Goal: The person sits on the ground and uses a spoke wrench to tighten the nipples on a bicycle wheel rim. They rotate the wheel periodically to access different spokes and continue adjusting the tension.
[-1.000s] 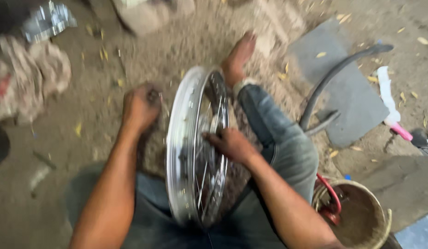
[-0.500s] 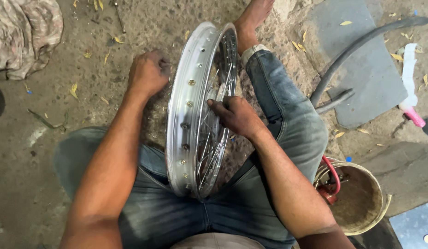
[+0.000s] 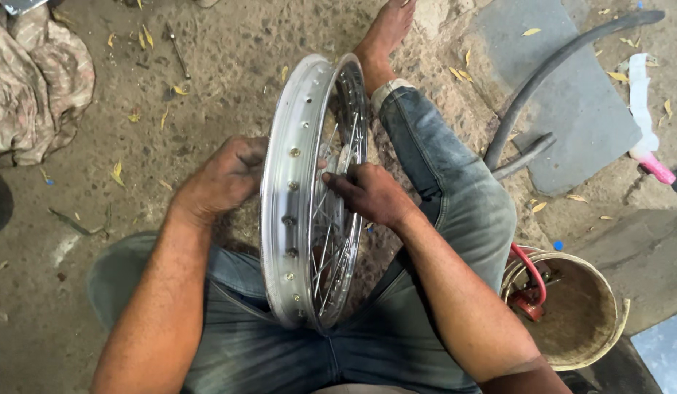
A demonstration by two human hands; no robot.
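A shiny metal spoked wheel rim [image 3: 286, 182] stands upright on edge between my legs, on the dirt floor. My left hand [image 3: 223, 179] presses against the rim's outer left side, fingers curled behind it. My right hand [image 3: 367, 193] reaches into the spokes [image 3: 331, 241] from the right, fingertips pinching at a spoke near the hub. Whether it holds a small tool is hidden by the fingers. My right leg in jeans [image 3: 440, 175] stretches forward beside the wheel, bare foot [image 3: 386, 29] at the top.
A dirty bucket [image 3: 572, 314] with a red tool inside sits at lower right. A black rubber tube [image 3: 550, 66] curves over a grey slab [image 3: 572, 95]. A crumpled cloth [image 3: 32, 80] lies at upper left. Dry leaves dot the floor.
The view has shifted and steadied. My left hand slid from the floor beside the rim onto the rim's side. My right hand stays among the spokes.
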